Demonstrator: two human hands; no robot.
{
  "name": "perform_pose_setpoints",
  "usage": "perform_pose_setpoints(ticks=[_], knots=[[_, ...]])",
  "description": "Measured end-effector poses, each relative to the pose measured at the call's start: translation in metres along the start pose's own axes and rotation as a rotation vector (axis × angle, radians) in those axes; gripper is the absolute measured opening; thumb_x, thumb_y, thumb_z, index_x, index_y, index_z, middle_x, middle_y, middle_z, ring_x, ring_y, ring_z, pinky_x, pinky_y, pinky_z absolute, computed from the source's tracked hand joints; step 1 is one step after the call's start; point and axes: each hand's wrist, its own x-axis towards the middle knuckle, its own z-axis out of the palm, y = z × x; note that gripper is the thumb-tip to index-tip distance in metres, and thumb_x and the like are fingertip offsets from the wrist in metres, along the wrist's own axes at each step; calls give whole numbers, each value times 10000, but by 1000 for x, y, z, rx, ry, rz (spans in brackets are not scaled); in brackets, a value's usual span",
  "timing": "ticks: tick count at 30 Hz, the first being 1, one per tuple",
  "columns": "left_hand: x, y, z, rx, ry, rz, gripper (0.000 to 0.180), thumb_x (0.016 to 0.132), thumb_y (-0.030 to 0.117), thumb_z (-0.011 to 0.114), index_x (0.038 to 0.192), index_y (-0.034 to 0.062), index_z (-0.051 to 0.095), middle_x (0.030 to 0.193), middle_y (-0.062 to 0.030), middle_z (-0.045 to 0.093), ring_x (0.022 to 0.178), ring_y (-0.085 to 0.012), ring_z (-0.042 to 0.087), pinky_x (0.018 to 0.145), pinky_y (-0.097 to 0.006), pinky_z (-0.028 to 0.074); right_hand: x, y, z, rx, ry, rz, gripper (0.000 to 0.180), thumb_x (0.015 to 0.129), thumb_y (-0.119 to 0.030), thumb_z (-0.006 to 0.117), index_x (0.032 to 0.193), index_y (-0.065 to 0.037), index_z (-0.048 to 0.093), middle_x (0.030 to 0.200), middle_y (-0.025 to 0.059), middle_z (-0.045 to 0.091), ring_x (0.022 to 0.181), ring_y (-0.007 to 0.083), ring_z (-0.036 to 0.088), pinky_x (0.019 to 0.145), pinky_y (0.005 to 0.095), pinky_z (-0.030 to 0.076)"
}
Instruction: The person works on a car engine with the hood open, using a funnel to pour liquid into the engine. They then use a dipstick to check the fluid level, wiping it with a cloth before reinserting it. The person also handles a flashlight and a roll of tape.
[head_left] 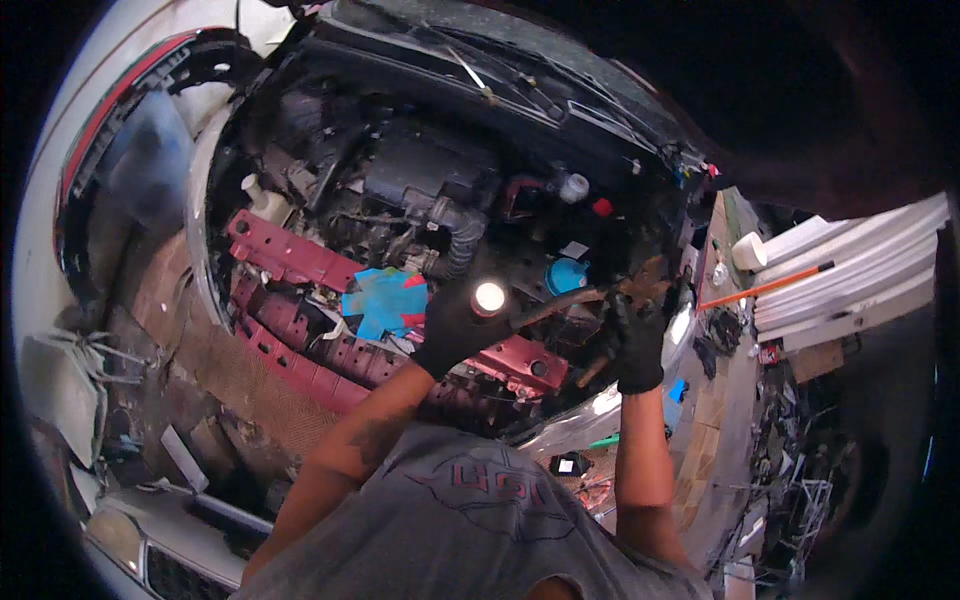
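Note:
My left hand (450,325), in a black glove, is closed around a small flashlight (490,297) whose round face glows white. It is over the red front crossmember (520,365) of an open engine bay. My right hand (637,345), gloved in black too, grips a rusty metal part (648,283) at the bay's right side. From that part a long brown bar (560,303) slants down to the fingers of my left hand; whether they also touch it I cannot tell. Left of my left hand, a bright blue piece with red patches (385,302) rests on the crossmember.
The dark engine (425,165) with a ribbed air hose (464,243) fills the bay's middle. A blue round lid or funnel (567,276) and a white-capped reservoir (573,188) are farther right. An orange stick (765,285) crosses white corrugated panels (850,270). Another car's headlight (115,538) is lower left.

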Motion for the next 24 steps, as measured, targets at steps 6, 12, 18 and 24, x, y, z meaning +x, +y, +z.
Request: perform_pose_setpoints(ticks=[6, 12, 18, 24], knots=[[-8, -5, -4, 12, 12, -77, 909, 682, 377, 865, 1413, 16, 463, 1038, -135, 701, 952, -287, 684, 843, -412, 539, -15, -126, 32, 358, 99, -249, 265, 953, -112, 625, 1190, -2, 581, 1086, 103, 649, 957, 180, 632, 853, 322, 525], [-1, -2, -3, 7, 25, 14, 1000, 676, 356, 859, 1473, -16, 382, 1069, -151, 700, 954, -297, 694, 827, -414, 548, -29, -55, 31, 811, 33, -109, 288, 961, -79, 559, 1226, 35, 561, 1161, 139, 636, 1027, 222, 625, 925, 367, 523], [-2, -12, -7, 35, -35, -53, 967, 685, 356, 850, 1473, 19, 402, 1060, -157, 700, 940, -315, 697, 820, -417, 550, -27, -140, 22, 1171, -240, -122, 326, 971, -94, 535, 1272, 28, 528, 1183, 136, 614, 1083, 234, 596, 960, 383, 506], [-2, -5, -3, 9, 50, -24, 846, 711, 370, 835, 1412, 54, 483, 1013, -157, 702, 913, -319, 698, 813, -417, 552, -28, -97, 60, 241, -107, -349, 401, 982, -146, 526, 1350, 3, 466, 1244, 142, 574, 1144, 243, 559, 991, 397, 487]])
